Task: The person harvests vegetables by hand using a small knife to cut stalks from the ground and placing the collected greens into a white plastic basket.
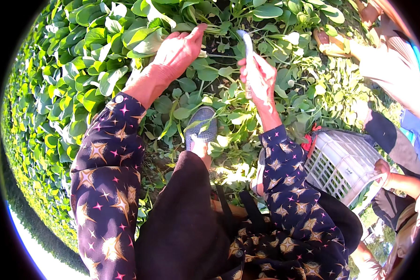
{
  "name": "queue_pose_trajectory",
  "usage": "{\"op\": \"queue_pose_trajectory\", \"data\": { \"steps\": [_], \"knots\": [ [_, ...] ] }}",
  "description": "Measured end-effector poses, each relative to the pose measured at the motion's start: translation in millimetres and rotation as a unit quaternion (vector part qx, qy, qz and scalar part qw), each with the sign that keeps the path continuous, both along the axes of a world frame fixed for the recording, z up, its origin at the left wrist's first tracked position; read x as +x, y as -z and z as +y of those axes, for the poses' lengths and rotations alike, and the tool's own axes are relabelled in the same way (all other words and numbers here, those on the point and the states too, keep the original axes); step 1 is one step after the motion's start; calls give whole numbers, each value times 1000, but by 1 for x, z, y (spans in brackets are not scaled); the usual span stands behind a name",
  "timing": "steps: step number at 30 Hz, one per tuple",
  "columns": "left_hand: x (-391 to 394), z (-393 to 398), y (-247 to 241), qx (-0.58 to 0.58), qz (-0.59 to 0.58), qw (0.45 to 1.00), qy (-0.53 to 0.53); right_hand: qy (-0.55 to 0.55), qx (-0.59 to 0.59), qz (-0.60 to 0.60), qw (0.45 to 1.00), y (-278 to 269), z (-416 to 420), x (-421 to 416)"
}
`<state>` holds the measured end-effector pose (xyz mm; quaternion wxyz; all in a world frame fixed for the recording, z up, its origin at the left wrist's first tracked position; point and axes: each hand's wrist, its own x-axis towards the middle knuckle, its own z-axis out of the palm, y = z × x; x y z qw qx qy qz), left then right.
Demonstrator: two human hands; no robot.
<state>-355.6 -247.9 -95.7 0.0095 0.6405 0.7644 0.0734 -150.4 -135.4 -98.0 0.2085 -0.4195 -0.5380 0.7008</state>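
My left hand (pixel 182 49) is closed around leafy greens (pixel 148 40) that look like bok choy. Their broad leaves stick out to the left of the wrist, and a pale stem end shows just under the fingers. To the right, my right hand (pixel 259 77) grips a knife (pixel 247 43) with a pale, slightly curved blade pointing up and away from me. Its handle is hidden in the fist. Between the two hands, low leafy plants (pixel 208 71) grow out of dark soil.
Dense greens (pixel 91 70) fill the left side. My checked shoe (pixel 201 127) stands among loose leaves. At right, a white plastic crate (pixel 339 164) with red ties lies tilted, another person's hand (pixel 382 171) on its rim. Beyond it, another person's shoe (pixel 330 43) rests among the plants.
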Motion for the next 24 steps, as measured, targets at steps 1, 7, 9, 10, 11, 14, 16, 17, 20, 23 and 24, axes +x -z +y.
{"op": "queue_pose_trajectory", "data": {
  "steps": [1,7,9,10,11,14,16,17,20,23,24],
  "knots": [
    [13,-4,-15,17,-7,1000,16,68,1,24,997,-5,-3,2],
    [72,-15,-57,85,-51,994,47,150,-220,132,955,-31,5,-16],
    [75,-20,-58,96,-70,990,71,148,-248,83,954,-55,4,-1],
    [79,-21,-61,92,-99,988,79,140,-207,61,966,-60,5,2],
    [84,-26,-66,15,-149,988,46,144,-152,86,974,-57,3,5],
    [96,0,-112,46,-359,932,-10,193,33,34,980,-55,16,37],
    [94,11,-109,109,-339,934,-9,141,-29,56,988,-74,3,25],
    [89,17,-105,138,-286,948,6,130,-86,89,984,-80,-4,15],
    [71,46,-100,-128,-468,871,-82,104,-120,85,984,-66,4,10],
    [62,78,-76,4,-245,968,51,111,-33,-41,992,-47,31,20],
    [53,88,-61,-25,-152,982,108,102,-2,-64,993,-44,35,15]
  ]
}}
